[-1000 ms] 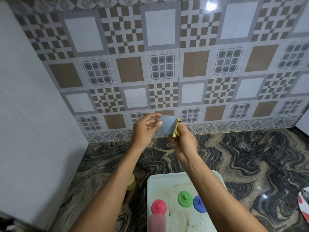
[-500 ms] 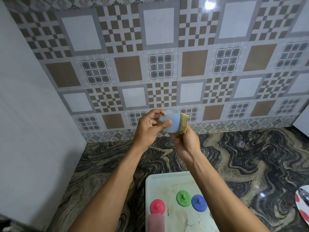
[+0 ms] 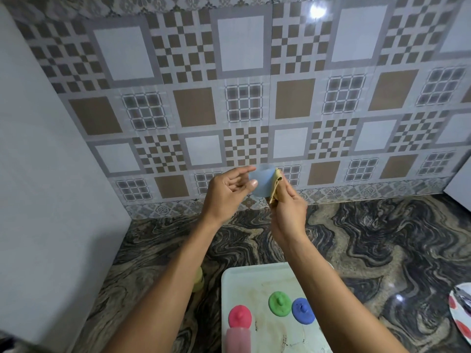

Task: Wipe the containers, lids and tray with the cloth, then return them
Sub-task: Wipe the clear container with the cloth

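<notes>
I hold a small translucent blue container up in front of the tiled wall. My left hand pinches its left side between thumb and fingertips. My right hand grips a folded yellow cloth and presses it against the container's right side. Below, a white tray lies on the counter with a pink lid, a green lid and a blue lid on it. A pink container stands at the tray's near left.
A yellow container shows partly behind my left forearm, left of the tray. A white panel walls off the left side. A red-spotted plate sits at the right edge on the dark marbled counter.
Both hands have risen slightly with the blue container. The cloth has shifted along its right side, and my left fingers have loosened into a lighter pinch.
</notes>
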